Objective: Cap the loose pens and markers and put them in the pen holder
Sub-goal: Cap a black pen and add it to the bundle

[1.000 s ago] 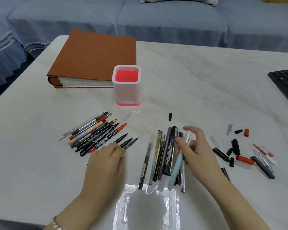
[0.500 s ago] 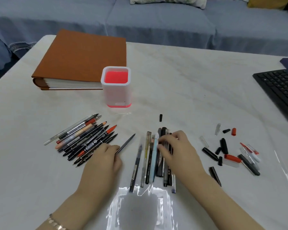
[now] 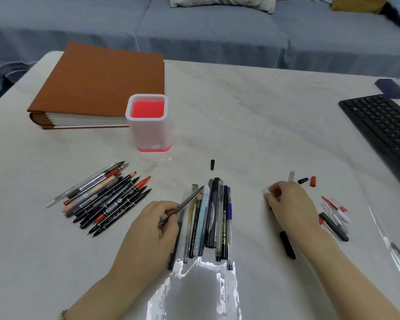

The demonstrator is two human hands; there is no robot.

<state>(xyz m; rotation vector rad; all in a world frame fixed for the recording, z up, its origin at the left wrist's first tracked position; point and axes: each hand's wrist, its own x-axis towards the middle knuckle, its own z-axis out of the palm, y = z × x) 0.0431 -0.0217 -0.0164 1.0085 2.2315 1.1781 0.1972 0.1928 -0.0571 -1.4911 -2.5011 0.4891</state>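
The right hand (image 3: 291, 204) has left the middle pen row (image 3: 214, 218) for the scattered caps (image 3: 306, 180) toward the worktop's (image 3: 252, 125) right edge, fingers curled on something small and clear. The left hand (image 3: 154, 224) pinches a thin dark pen (image 3: 187, 202). Farther back stands the pen holder (image 3: 148, 125).

The surface (image 3: 252, 125) is off-white with faint grey marble veining. At 11 o'clock lies a rust-brown binder (image 3: 106, 75) with white page edges. The pen holder (image 3: 148, 125) is white outside, bright coral-red inside and along its base band. At 9 o'clock the marker pile (image 3: 102, 199) is mostly black, with red tips and 1 peach barrel. The middle pen row (image 3: 210, 218) mixes black, grey, pale blue, yellow and dark blue. At 3 o'clock the loose caps (image 3: 310, 181) are red, black and clear, beside a black keyboard (image 3: 383, 130). The sofa (image 3: 206, 31) is blue-grey.
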